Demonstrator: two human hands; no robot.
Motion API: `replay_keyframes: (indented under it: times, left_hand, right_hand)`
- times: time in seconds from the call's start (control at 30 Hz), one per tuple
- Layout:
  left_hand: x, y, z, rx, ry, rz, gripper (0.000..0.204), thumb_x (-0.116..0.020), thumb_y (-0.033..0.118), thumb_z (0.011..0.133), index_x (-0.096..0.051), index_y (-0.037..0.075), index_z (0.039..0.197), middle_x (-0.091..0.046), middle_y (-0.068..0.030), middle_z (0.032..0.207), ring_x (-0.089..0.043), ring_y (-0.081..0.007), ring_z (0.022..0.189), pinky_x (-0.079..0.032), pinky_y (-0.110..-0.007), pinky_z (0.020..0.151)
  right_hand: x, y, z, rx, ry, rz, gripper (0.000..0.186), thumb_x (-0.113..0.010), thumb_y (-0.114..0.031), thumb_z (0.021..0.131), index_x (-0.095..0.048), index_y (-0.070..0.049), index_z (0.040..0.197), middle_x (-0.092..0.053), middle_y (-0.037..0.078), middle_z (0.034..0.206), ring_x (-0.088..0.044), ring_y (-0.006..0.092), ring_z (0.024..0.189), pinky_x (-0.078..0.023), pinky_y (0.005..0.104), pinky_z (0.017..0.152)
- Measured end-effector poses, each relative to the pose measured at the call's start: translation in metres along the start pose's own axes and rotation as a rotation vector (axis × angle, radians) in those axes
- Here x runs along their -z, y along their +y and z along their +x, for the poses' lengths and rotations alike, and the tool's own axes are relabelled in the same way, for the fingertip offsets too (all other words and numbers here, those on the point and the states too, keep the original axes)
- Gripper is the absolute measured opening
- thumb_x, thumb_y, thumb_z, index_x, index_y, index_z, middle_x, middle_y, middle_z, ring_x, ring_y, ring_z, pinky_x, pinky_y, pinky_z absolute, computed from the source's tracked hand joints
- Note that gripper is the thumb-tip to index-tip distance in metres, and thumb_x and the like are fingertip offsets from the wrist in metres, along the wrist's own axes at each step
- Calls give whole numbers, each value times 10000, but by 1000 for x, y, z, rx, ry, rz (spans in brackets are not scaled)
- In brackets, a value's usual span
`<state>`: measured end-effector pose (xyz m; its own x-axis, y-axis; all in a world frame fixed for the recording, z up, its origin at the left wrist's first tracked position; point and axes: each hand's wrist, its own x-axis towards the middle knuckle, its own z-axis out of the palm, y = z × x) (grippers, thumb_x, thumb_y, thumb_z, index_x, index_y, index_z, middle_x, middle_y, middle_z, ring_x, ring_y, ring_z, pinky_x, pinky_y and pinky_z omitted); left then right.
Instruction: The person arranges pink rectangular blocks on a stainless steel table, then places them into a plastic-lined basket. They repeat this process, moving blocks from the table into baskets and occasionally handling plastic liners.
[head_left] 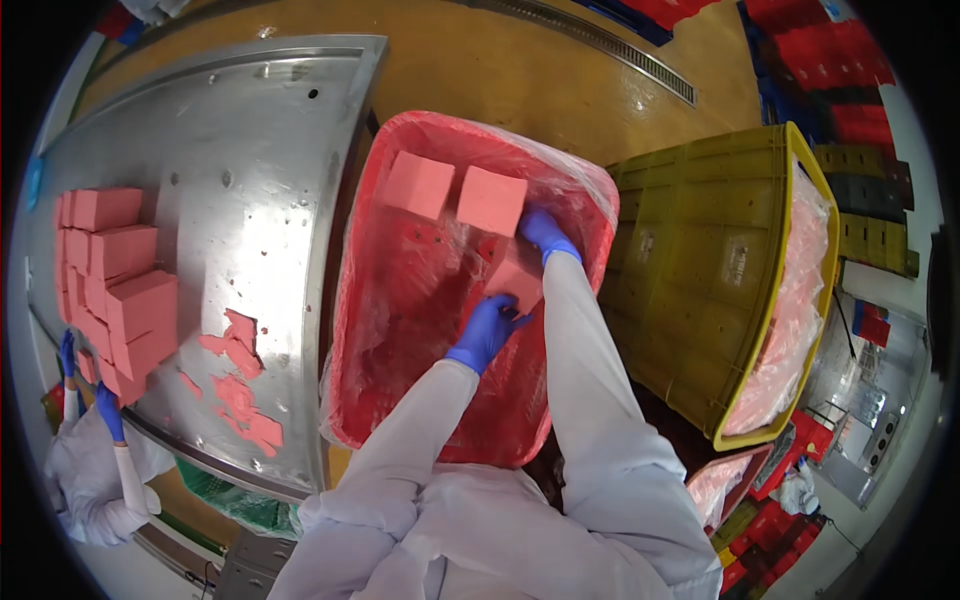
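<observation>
The pink block [517, 277] sits between your two gloved hands, low inside the red crate [372, 330], toward its right wall. Your left hand [487, 330] is closed on the block's near lower edge, and your right hand [545, 232] is curled over its far upper corner, so both grip the same piece. Judging by its soft look, you do best to keep your palms flat on opposite faces and press evenly, so no corner crumbles. Lift or set it square, clear of the two other pink blocks [455, 195] that lie side by side near the crate's far end. Watch the clear plastic liner [590, 185] draped over the rim: a fingertip caught in it could drag the film under the block.

On your left, the steel table [250, 130] carries a stack of pink blocks [115, 275] along its left edge, with broken pink scraps [238, 380] near its front edge. Another person's blue-gloved hands [108, 410] work at that near left corner.

On your right stands a yellow crate [700, 250], lined with clear film over pink contents along its right wall. It bears a small embossed mark on its side, too small to make out. Red and dark crates [830, 50] are stacked beyond it at the far right of the yellow floor.
</observation>
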<state>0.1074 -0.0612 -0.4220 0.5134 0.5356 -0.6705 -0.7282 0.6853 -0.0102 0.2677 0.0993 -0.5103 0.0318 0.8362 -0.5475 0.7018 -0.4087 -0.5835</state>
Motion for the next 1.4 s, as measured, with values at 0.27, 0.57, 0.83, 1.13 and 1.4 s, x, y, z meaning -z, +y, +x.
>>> replay_keyframes:
  times: [0.27,0.57,0.83,1.13,1.4]
  left_hand:
    - [15,45,-53,-126,154,183,476,-611,135,812,-445,104,1258,-511,-60,1231,-514,-209,1131,-463,-443,948]
    - [-40,123,-248,-319,-182,597,734,-643,215,841,-257,112,1456,-354,-53,1429,-356,-167,1310,-308,-348,1074]
    - [42,197,-334,-539,-220,-95,790,-621,277,837,-209,41,1468,-358,-103,1449,-419,-223,1292,-350,-381,1068]
    - [130,345,-331,-919,280,194,667,-519,355,946,-219,82,1475,-292,-56,1487,-299,-207,1368,-308,-433,1093]
    - [280,355,-407,-1230,715,-105,596,-460,242,967,-198,141,1493,-186,-22,1526,-280,-190,1359,-310,-407,1076]
  right_hand:
    - [-10,-41,-17,-90,-35,-359,504,-380,-429,920,-616,-68,1182,-571,224,1215,-542,384,1145,-453,462,944]
    - [30,-173,-221,-118,-180,1223,470,-484,-355,969,-561,31,1225,-601,100,1209,-556,190,1121,-425,308,979]
    - [-100,-314,-233,38,-295,1035,471,-501,-293,973,-474,41,1304,-548,86,1274,-500,170,1178,-356,290,1029]
    - [-306,-460,-161,-172,-645,1031,405,-525,-417,924,-537,-162,1237,-605,-6,1132,-549,139,1035,-458,303,835]
    - [-439,-616,-122,-166,-658,1021,309,-501,-466,925,-573,-210,1083,-594,-4,942,-567,165,804,-493,346,695]
